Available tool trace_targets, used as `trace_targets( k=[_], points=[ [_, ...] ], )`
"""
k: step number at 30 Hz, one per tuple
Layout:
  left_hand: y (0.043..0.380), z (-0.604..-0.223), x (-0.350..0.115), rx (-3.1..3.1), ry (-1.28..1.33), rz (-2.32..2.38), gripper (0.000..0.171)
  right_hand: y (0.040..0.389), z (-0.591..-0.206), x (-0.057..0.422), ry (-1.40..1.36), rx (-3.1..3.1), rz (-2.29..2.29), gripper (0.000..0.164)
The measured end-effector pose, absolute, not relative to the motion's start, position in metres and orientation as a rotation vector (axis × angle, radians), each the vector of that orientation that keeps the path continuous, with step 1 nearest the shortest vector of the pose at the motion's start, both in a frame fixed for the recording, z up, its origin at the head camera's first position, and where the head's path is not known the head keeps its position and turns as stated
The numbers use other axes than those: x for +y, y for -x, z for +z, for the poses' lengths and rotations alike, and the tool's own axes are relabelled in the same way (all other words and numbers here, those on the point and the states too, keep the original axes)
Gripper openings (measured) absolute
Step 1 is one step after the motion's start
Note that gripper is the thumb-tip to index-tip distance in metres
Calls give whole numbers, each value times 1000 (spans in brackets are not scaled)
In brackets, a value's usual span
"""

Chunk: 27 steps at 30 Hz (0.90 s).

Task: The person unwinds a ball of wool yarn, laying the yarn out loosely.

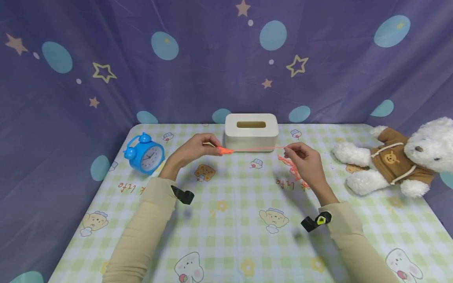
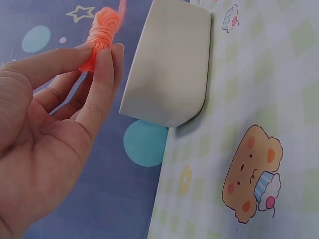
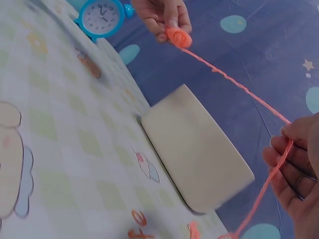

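My left hand (image 1: 199, 149) pinches a small wound bundle of orange yarn (image 2: 103, 35) between thumb and fingertips, raised above the table. From that bundle a single strand (image 3: 234, 82) runs taut across to my right hand (image 1: 305, 162). The right thumb and forefinger pinch the strand, and its slack part hangs down past the curled fingers in the right wrist view. Beneath the right hand a loose heap of the same yarn (image 1: 294, 169) lies on the tablecloth, partly hidden by the hand.
A cream tissue box (image 1: 251, 142) stands at the table's back, behind the strand. The blue alarm clock (image 1: 146, 154) is at the left edge. On the right lies a white teddy bear (image 1: 393, 159) in a brown hoodie. A checked cloth (image 1: 233, 232) covers the table.
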<state>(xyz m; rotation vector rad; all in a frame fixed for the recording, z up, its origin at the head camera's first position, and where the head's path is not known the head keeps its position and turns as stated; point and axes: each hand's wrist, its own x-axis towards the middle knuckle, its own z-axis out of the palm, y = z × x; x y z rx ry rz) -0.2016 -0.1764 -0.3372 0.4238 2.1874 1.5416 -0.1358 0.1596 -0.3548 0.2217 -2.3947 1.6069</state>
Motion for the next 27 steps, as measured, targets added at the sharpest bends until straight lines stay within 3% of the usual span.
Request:
trace_targets(
  k=[8,15,27],
  points=[
    [203,-340,-179,2182,-415,1551,20,133,-357,179,-143,-2384,1591,21],
    [203,-339,-179,2198,-408,1542,18,150,-390,209,-39,-2363,1515,31],
    [203,-338,-181,2206,-407,1514,19,150,-386,227,144,-2206,1537,23]
  ],
)
